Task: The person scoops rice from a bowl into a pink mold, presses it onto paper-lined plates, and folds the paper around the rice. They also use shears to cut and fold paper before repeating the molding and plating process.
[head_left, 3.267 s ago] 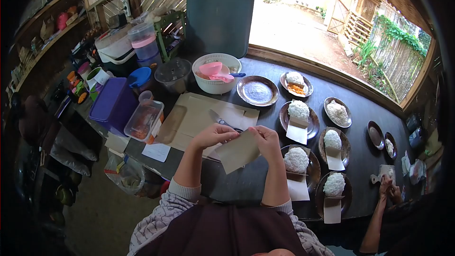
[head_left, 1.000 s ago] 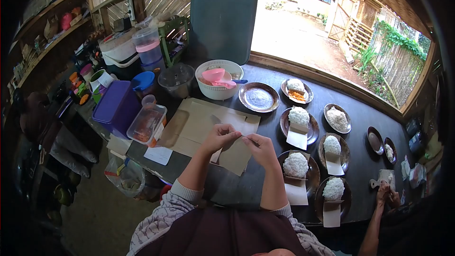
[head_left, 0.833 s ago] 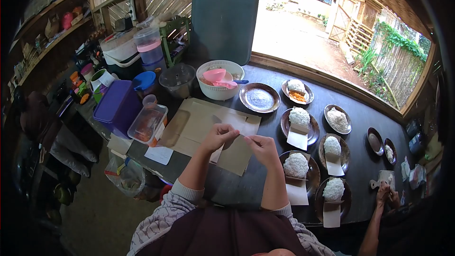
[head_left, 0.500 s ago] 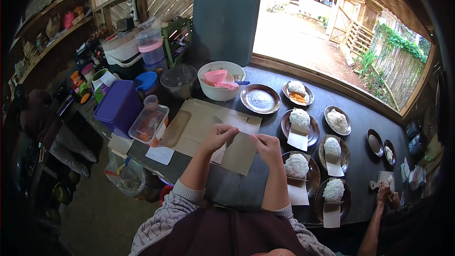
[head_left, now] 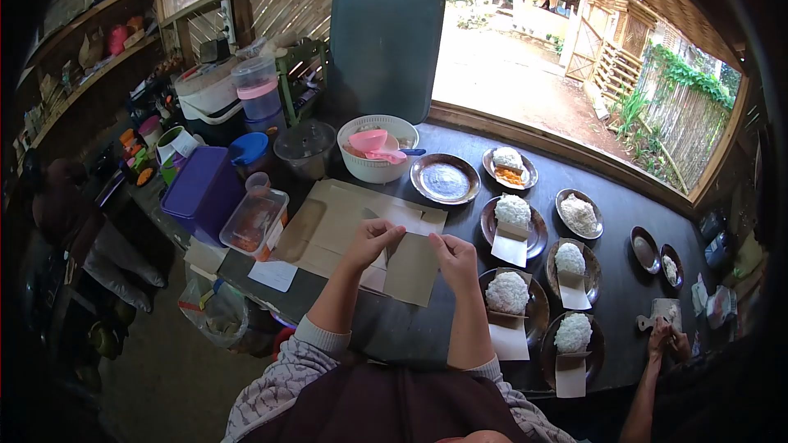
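My left hand (head_left: 376, 243) is pinched closed above the brown cardboard (head_left: 332, 221) in the middle of the dark table. Just to its right, my right hand (head_left: 453, 256) is closed in a similar pinch. Something thin and brown, perhaps a piece of card (head_left: 413, 267), shows between and below the two hands; whether the fingertips grip its upper edge is hard to make out. To the right, mounds of white rice (head_left: 507, 292) sit on brown plates (head_left: 538, 312) with folded card pieces (head_left: 509, 336) against them.
A white basket (head_left: 377, 166) with pink scoops, an empty-looking plate (head_left: 446, 180), a purple box (head_left: 205, 191) and a clear orange-stained container (head_left: 254, 223) surround the cardboard. At the far right, a co-worker's hands (head_left: 666, 340) are at a small cutting board (head_left: 663, 310).
The camera view has shifted slightly, so the table and its things appear a little lower and further left. Both my hands keep nearly the same pinched pose.
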Demonstrator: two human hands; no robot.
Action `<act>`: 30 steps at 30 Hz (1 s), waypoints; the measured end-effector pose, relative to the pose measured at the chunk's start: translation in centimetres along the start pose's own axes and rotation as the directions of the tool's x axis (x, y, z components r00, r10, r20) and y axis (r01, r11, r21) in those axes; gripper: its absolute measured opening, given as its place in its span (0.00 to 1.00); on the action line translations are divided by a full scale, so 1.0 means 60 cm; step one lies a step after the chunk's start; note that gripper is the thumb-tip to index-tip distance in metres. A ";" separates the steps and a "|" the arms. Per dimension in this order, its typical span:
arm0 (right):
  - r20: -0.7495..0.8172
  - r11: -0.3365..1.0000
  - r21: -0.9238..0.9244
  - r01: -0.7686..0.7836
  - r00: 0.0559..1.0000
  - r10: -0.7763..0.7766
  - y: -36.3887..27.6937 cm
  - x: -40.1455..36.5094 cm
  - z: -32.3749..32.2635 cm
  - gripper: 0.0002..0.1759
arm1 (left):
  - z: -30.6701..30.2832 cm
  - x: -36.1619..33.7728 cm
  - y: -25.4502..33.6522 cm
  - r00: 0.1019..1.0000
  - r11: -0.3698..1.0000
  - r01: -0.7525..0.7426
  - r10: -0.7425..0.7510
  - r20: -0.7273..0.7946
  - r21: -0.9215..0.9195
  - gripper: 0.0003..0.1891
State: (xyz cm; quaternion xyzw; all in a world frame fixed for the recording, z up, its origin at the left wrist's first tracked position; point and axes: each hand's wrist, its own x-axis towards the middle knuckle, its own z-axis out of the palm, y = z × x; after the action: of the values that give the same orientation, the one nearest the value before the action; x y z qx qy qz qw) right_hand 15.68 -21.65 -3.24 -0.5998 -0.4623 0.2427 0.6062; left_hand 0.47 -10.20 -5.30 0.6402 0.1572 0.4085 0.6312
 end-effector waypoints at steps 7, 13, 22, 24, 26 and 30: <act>-0.027 0.998 0.052 0.018 1.000 -0.017 -0.006 -0.004 0.013 0.16 | -0.008 0.003 -0.010 0.977 0.954 0.198 -0.176 0.117 -0.224 0.10; -0.048 0.998 0.056 0.001 0.999 0.002 -0.003 0.000 0.004 0.15 | -0.010 -0.006 -0.004 0.912 0.954 0.299 -0.295 0.286 0.031 0.10; 0.279 0.975 0.223 -0.011 0.959 -0.053 -0.013 -0.003 -0.013 0.28 | -0.011 0.001 0.005 0.949 0.949 0.316 -0.316 0.016 -0.009 0.11; 0.298 0.981 0.192 -0.020 0.954 -0.039 -0.019 -0.005 -0.012 0.32 | -0.005 -0.003 0.016 0.941 0.938 0.337 -0.338 -0.008 0.077 0.11; 0.318 0.973 0.230 -0.033 0.947 -0.043 -0.026 -0.008 -0.013 0.32 | 0.015 -0.003 0.027 0.960 0.942 0.269 -0.280 -0.027 -0.202 0.10; 0.343 0.988 0.155 0.019 0.937 -0.072 -0.017 -0.005 -0.016 0.26 | 0.003 -0.001 0.020 0.957 0.942 0.284 -0.290 -0.007 -0.176 0.12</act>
State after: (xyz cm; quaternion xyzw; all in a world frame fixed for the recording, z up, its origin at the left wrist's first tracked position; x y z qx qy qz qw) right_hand 16.07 -22.55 -2.24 -0.4897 -0.5564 0.3646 0.5636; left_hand 0.15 -10.54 -4.18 0.5463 0.2232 0.3349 0.7346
